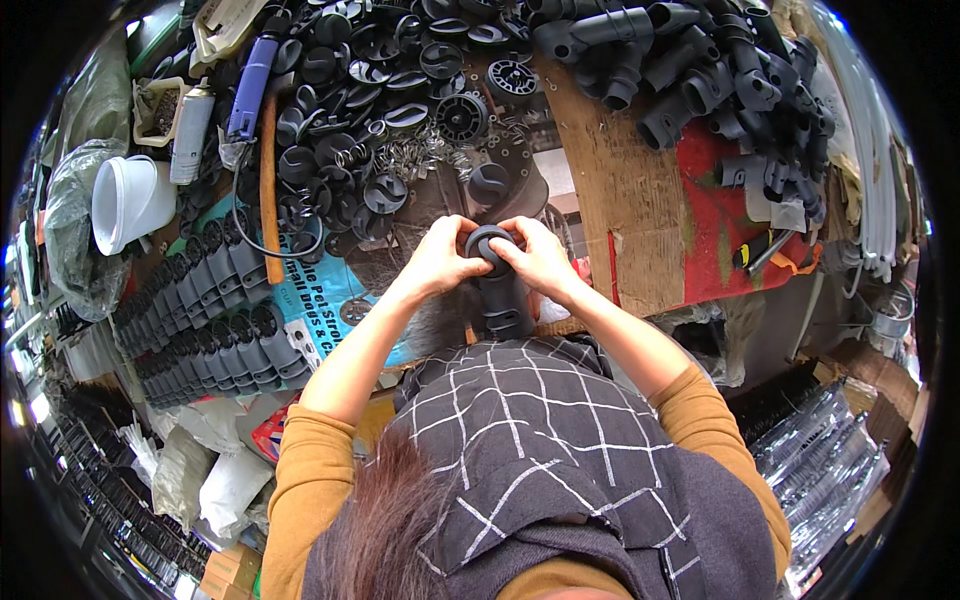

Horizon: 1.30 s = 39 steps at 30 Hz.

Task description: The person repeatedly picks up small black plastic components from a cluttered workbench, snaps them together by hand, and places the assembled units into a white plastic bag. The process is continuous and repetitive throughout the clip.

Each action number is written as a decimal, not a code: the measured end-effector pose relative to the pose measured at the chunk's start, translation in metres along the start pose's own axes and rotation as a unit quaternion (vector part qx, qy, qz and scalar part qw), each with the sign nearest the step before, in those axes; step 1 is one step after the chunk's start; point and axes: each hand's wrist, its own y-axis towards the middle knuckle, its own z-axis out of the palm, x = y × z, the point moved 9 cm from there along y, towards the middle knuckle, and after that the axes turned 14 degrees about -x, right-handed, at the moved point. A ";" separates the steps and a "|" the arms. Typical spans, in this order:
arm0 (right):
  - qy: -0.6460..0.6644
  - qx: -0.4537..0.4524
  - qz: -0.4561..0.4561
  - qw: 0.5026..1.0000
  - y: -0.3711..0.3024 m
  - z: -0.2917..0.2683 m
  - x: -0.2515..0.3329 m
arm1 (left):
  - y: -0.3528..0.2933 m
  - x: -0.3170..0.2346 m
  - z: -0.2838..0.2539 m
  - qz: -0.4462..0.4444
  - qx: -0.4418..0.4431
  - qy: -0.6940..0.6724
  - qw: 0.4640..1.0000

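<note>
We see a matt black plastic fitting (497,262), rough brown cardboard (620,190) on our desk, glinting metal springs (405,155), glossy clear plastic bags (830,450)

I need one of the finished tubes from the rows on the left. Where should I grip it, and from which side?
Probably grip a black tube by its open round end, coming from above. The tubes lie packed side by side in rows, so their sides are blocked by neighbours; only the ends at the row's edge stand free. Both hands, left hand and right hand, are busy pressing a round cap.

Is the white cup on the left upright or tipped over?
Tipped: the white cup lies on its side, its open mouth facing left.
</note>
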 end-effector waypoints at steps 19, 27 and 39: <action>0.288 0.114 0.086 0.947 -0.079 0.012 0.078 | -0.052 -0.091 -0.060 0.174 -0.296 -0.102 0.934; 0.166 0.046 0.005 0.985 -0.080 -0.014 0.087 | -0.041 -0.071 -0.025 -0.096 -0.128 -0.483 0.861; -0.117 -0.190 -0.352 0.909 -0.054 -0.068 0.134 | -0.046 -0.094 -0.010 0.081 -0.158 -0.359 0.916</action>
